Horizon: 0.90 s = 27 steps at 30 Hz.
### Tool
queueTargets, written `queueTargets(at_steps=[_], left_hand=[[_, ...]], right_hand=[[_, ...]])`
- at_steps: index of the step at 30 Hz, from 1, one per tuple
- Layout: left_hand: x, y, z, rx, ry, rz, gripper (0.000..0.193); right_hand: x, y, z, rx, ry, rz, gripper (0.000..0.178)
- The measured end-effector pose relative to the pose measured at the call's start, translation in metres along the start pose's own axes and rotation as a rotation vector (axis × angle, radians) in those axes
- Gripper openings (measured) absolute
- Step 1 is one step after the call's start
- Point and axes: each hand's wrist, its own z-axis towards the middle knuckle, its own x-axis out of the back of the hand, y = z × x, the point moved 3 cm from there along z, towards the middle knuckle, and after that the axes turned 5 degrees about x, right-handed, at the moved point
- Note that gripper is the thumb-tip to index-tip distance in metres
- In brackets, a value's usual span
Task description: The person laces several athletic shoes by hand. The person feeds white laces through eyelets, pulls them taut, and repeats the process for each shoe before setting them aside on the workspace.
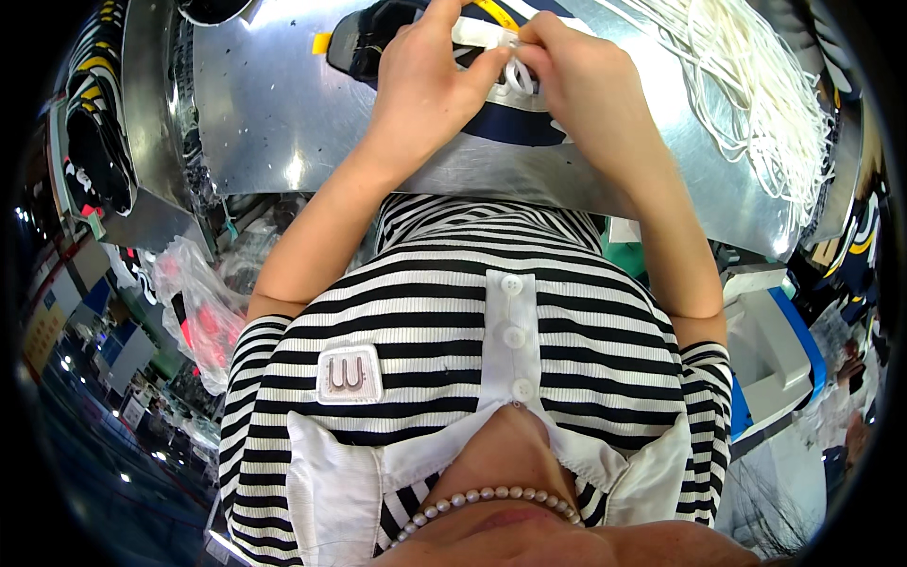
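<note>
A dark navy and black shoe [505,126] with white and yellow parts lies sideways on the metal table, its dark opening to the left. My left hand [425,85] grips the shoe around its white tongue [477,33], thumb toward the lacing. From the other side, my right hand [590,90] pinches a white shoelace [517,77] between thumb and forefinger. A small lace loop hangs below the fingertips, over the eyelet area. The fingertips of both hands nearly meet there, and they cover part of the lacing.
A heap of loose white shoelaces [746,90] spreads over the table's right side. More dark shoes [97,132] with yellow and white parts stand at the far left. The metal table's [274,123] near edge runs in front of me. A clear plastic bag [203,302] hangs lower left.
</note>
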Motion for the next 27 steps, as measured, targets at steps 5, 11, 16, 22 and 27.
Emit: queueTargets(at_steps=[5, 11, 16, 22, 27], left_hand=[[0.001, 0.003, 0.004, -0.026, -0.014, 0.032, 0.056], [-0.003, 0.009, 0.003, -0.017, 0.045, 0.161, 0.055], [-0.004, 0.009, 0.001, -0.076, 0.102, 0.204, 0.056], [-0.004, 0.007, 0.002, -0.036, 0.083, 0.19, 0.056], [-0.006, 0.0, 0.004, 0.014, 0.068, 0.044, 0.054]], right_hand=[[0.012, 0.003, -0.003, 0.017, 0.022, 0.083, 0.013], [0.02, -0.001, -0.005, -0.019, -0.01, 0.101, 0.017], [0.035, -0.002, -0.017, -0.201, -0.047, 0.191, 0.016], [0.024, 0.003, -0.017, -0.212, 0.001, 0.3, 0.016], [0.023, 0.007, -0.012, -0.132, 0.005, 0.243, 0.017]])
